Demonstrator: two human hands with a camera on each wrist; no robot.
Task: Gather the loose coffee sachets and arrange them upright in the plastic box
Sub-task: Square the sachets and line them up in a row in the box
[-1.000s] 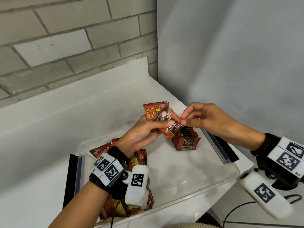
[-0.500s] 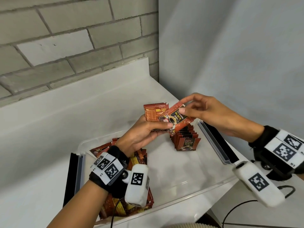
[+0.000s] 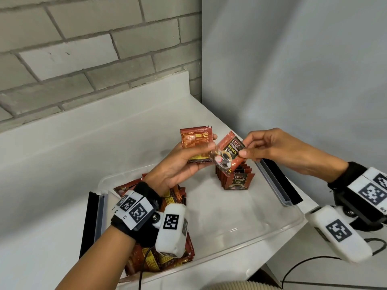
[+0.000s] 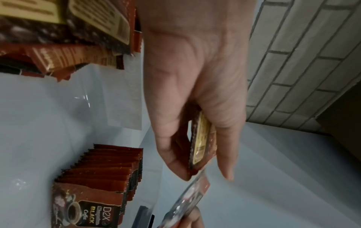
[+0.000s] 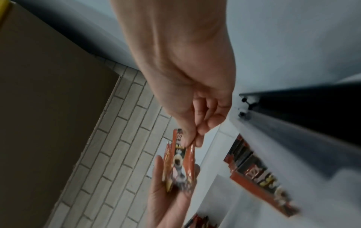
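Right hand (image 3: pixel 270 146) pinches sachet (image 3: pixel 228 154); left hand (image 3: pixel 178 166) grips stack (image 3: pixel 195 141).

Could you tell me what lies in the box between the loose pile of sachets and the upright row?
Only bare clear box floor lies between the loose pile and the upright row, seen in the head view.

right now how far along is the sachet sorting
Early to midway. Done: a short upright row of sachets stands at the far right end of the plastic box. In hand: the left hand holds a small stack, and the right hand pinches a single sachet above the row. Left: a loose pile lies at the box's left end, partly hidden by the left wrist.
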